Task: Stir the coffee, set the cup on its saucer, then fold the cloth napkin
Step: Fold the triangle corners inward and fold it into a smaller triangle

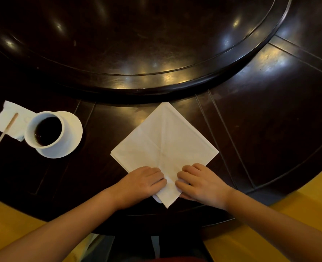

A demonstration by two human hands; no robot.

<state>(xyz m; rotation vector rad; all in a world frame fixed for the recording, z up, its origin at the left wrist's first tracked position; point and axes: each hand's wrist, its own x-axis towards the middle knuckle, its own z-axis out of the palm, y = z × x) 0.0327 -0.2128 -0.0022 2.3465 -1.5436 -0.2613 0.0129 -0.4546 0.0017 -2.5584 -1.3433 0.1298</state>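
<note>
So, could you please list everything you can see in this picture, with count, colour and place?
cloth napkin: one, white, laid as a diamond at the centre of the table's near side.
cup: one, white, holding dark coffee, standing on the saucer, left.
saucer: one, white, under the cup.
stir stick: one, pale wood, lying across the paper napkin, far left.
paper napkin: one, white, left of the cup.
table: one, dark wood.
turntable: one, dark, round, raised, at the table's middle.
left hand: one, gripping the cloth napkin's near corner.
right hand: one, gripping the same corner.
</note>
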